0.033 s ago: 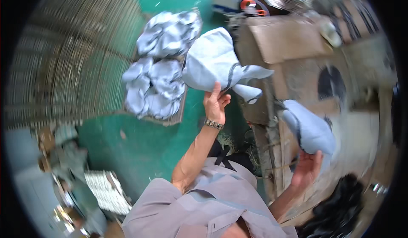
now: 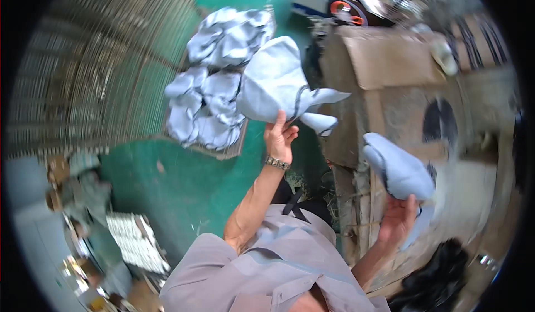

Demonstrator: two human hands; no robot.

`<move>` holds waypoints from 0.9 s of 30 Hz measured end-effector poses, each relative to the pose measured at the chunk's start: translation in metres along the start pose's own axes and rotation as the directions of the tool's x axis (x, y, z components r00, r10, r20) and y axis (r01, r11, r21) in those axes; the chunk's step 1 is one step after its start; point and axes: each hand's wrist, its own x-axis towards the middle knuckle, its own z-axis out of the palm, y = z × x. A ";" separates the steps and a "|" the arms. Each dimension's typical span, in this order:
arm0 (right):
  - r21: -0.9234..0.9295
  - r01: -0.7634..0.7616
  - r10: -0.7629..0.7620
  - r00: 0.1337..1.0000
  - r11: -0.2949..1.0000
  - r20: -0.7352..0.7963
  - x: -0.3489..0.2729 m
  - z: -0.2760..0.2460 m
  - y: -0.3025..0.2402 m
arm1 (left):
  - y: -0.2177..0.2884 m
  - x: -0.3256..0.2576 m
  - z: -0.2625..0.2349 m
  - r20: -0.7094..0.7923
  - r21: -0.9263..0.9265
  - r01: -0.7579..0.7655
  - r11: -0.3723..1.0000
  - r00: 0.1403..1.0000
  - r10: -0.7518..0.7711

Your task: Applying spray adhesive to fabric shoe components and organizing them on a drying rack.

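My left hand (image 2: pixel 280 139) is closed on a light blue-grey fabric piece (image 2: pixel 274 81), its thumb on top at the near edge. The piece has a broad rounded body, a dark seam line and two narrow tails pointing right. To the right, my right hand (image 2: pixel 399 217) grips the near end of a blue-grey shoe-shaped fabric piece (image 2: pixel 402 170), fingers partly hidden behind it. Dark edging runs along its left side. Beyond my left hand lie two piles of similar crumpled pieces, a far pile (image 2: pixel 229 38) and a near pile (image 2: pixel 207 108), the near one on a cardboard base.
A cardboard-covered worktable (image 2: pixel 390 61) stands at the right, with a dark patch (image 2: pixel 439 121) on it. Stacked slatted layers (image 2: pixel 100 72) fill the left. A box with orange-handled scissors (image 2: pixel 345 12) sits at the far end. Black material (image 2: pixel 437 278) lies at lower right.
The surroundings have shifted slightly in view as my head moved. Both hands keep hold of their fabric pieces; the right one has moved slightly up and left in the picture.
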 end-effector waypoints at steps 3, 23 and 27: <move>-0.103 -0.239 0.253 0.955 0.966 0.155 0.027 0.088 0.090 | 0.057 0.062 -0.112 -0.298 -0.083 -0.052 0.995 0.954 0.025; -0.544 -0.382 0.647 0.231 0.747 0.727 0.099 0.584 0.413 | 0.240 0.171 -0.278 -0.668 -0.454 -0.749 0.482 0.644 0.373; -0.717 -0.343 0.787 0.132 0.607 0.603 0.152 0.572 0.542 | 0.163 0.259 -0.310 -0.730 -0.497 -0.751 0.435 0.633 0.258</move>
